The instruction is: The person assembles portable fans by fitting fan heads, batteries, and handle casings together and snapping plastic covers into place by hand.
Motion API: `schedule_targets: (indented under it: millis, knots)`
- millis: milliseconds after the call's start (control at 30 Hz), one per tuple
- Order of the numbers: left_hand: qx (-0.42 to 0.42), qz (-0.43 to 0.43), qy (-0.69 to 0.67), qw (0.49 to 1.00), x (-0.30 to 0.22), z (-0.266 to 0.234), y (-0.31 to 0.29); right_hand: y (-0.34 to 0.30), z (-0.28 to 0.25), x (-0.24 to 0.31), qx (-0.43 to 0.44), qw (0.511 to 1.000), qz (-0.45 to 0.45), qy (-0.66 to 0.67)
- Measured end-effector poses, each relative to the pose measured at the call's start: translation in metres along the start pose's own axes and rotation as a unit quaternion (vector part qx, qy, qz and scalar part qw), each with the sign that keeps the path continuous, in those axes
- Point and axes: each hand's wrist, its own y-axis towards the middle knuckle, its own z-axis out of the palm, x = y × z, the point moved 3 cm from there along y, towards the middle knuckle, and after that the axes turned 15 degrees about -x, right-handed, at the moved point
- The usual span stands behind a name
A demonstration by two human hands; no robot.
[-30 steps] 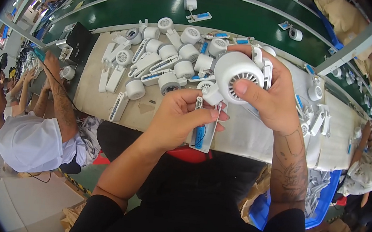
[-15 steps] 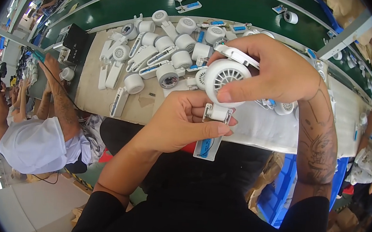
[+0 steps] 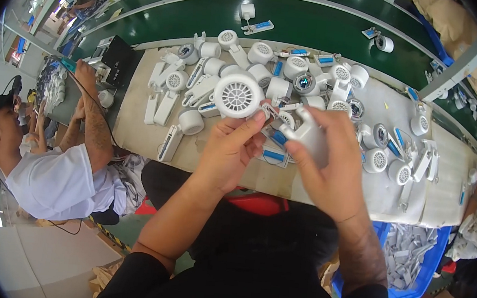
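Note:
Between the thumb and fingers of my left hand (image 3: 223,156) is a small white handheld fan (image 3: 237,96), its round slotted grille tilted toward me. Just right of the fan head, its hinge parts and a thin wire show. Below these hangs a white panel with a blue battery (image 3: 274,154), partly behind my fingers. My right hand (image 3: 335,168) grips a white plastic handle shell (image 3: 311,134) with two prongs at its end. The shell is close to the fan's hinge; whether they touch I cannot tell.
Loose fan heads (image 3: 190,122) and handle parts cover the worktable (image 3: 132,109). Behind runs a green conveyor (image 3: 315,26) with a few fans on it. A blue bin (image 3: 422,284) of grey-white pieces stands below right. A person in a white shirt (image 3: 66,180) works at left.
My right hand has come off the fan head and now holds a handle shell. The fan has moved left in my left hand. The whole view has shifted.

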Motion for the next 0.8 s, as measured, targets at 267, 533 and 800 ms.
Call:
schedule_targets:
  millis: [267,533,800]
  knots:
    - [0.008,0.022,-0.059,0.998,0.005,0.006,-0.008,-0.012,0.031,0.002,-0.039,0.999,-0.011,-0.027]
    - [0.07,0.082,-0.058,0.992,0.008,-0.009,-0.009,0.0,0.033,0.011,-0.023,0.994,-0.074,-0.075]
    - [0.012,0.171,-0.006,0.985,-0.008,-0.014,-0.017,-0.003,0.013,0.01,0.007,0.997,0.07,0.035]
